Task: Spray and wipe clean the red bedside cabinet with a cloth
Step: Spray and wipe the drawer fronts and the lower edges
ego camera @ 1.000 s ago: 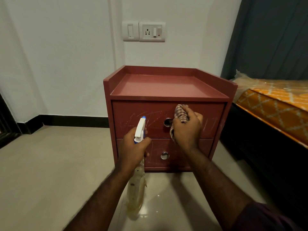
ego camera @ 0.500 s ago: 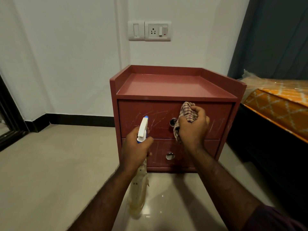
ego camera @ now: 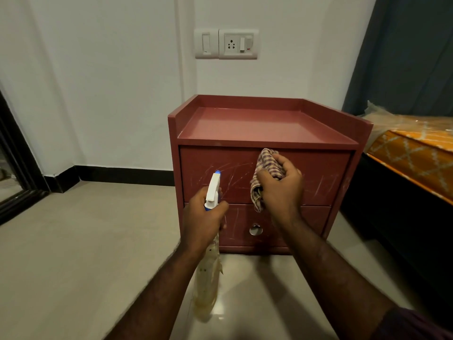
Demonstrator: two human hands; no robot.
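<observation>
Red bedside cabinet stands at centre frame against the white wall, on the tiled floor, with its two drawer fronts facing me. My right hand, centre right of the frame, has its fingers curled round a bunched checked cloth. The cloth is pressed to the upper drawer front near its middle, and a loose end hangs down past the seam between the drawers. Pale scratch marks show on the drawer front either side of the cloth. My left hand, lower centre, grips the neck of a spray bottle. Its white and blue head points up toward the cabinet and its pale body hangs below my wrist. I cannot tell whether a finger is on the trigger. The lower drawer front shows a round metal knob between my forearms. A switch and socket plate sits on the wall above the cabinet. An orange patterned mattress lies at right, beside the cabinet, under a dark curtain.
</observation>
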